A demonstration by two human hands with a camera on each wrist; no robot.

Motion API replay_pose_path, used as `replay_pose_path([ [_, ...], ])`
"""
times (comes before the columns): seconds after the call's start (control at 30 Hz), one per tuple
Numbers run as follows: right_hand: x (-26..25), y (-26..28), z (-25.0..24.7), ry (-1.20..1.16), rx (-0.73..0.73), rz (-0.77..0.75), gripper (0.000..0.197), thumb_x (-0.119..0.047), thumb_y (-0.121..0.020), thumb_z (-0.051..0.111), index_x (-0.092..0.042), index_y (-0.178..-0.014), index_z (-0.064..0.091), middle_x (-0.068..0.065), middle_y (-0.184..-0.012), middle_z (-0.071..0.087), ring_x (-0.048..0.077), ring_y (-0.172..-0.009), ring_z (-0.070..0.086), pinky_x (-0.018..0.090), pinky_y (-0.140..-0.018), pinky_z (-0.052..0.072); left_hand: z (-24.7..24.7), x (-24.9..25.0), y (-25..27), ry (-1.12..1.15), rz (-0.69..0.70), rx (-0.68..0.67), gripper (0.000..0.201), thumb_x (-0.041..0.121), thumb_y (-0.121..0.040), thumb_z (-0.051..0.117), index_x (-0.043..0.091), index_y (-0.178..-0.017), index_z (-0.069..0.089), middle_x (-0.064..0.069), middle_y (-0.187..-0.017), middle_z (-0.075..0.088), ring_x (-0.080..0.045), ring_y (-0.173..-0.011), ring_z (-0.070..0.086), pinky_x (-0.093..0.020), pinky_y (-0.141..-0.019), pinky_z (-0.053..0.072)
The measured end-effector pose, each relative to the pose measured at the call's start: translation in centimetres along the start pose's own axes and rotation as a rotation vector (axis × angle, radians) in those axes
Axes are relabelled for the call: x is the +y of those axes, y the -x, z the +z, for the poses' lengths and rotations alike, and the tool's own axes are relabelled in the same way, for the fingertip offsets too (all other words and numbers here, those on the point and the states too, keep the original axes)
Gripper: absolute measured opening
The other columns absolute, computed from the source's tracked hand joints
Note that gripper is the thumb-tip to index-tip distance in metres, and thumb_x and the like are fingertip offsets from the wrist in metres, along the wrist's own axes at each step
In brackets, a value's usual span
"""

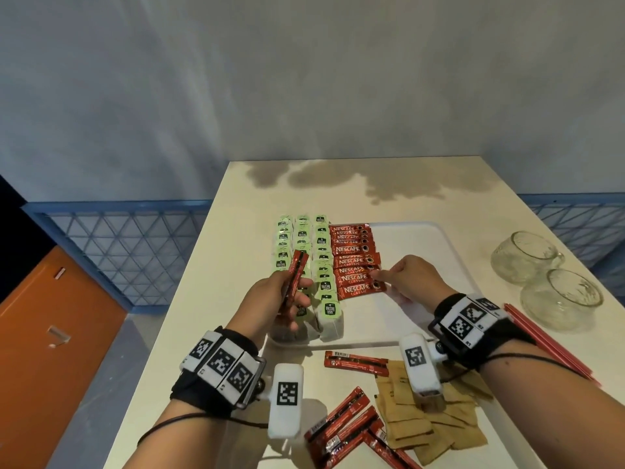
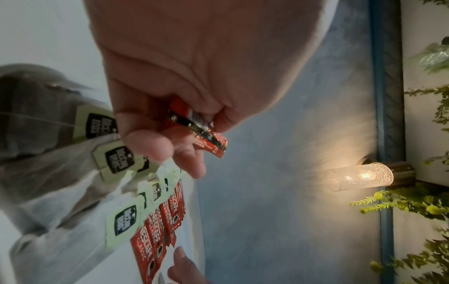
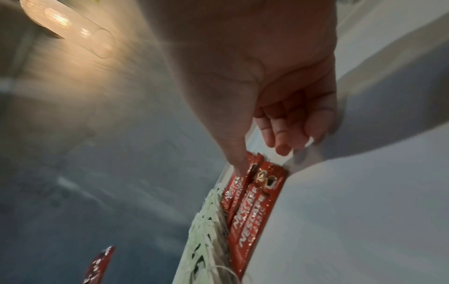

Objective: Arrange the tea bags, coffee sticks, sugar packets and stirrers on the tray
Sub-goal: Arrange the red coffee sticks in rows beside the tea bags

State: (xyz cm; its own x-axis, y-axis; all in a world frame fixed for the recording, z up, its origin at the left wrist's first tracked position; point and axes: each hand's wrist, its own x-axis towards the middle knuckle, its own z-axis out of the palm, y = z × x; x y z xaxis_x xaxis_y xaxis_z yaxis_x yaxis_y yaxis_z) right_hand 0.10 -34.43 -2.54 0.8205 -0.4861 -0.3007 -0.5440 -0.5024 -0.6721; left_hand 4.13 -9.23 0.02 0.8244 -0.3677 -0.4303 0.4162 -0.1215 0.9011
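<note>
A white tray (image 1: 422,252) lies on the cream table. Its left part holds three columns of tea bags (image 1: 302,238) with green tags, also in the left wrist view (image 2: 121,159). Beside them lies a column of red coffee sticks (image 1: 355,265) (image 3: 252,211). My left hand (image 1: 297,289) (image 2: 194,130) hovers over the tea bags and grips a small bundle of coffee sticks (image 1: 296,269) (image 2: 209,140). My right hand (image 1: 389,277) (image 3: 262,157) touches the right ends of the laid sticks with its thumb, the other fingers loosely bent above the tray.
Loose coffee sticks (image 1: 355,360) and brown sugar packets (image 1: 433,421) lie on the table in front of the tray. Red stirrers (image 1: 548,343) lie at the right, under my right forearm. Two glass cups (image 1: 527,255) (image 1: 561,296) stand at the table's right edge.
</note>
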Motion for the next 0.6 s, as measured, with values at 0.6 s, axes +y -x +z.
replay_pose_path([
  [0.6, -4.3, 7.1, 0.0, -0.389, -0.242, -0.277, 0.021, -0.016, -0.086, 0.073, 0.001, -0.097, 0.069, 0.008, -0.08, 0.07, 0.012, -0.063, 0.059, 0.023, -0.061, 0.049, 1.2, -0.8, 2.7, -0.082, 0.237, 0.045, 0.008, 0.013, -0.089, 0.069, 0.007, -0.093, 0.073, -0.012, -0.088, 0.069, -0.013, -0.071, 0.063, -0.024, -0.057, 0.055],
])
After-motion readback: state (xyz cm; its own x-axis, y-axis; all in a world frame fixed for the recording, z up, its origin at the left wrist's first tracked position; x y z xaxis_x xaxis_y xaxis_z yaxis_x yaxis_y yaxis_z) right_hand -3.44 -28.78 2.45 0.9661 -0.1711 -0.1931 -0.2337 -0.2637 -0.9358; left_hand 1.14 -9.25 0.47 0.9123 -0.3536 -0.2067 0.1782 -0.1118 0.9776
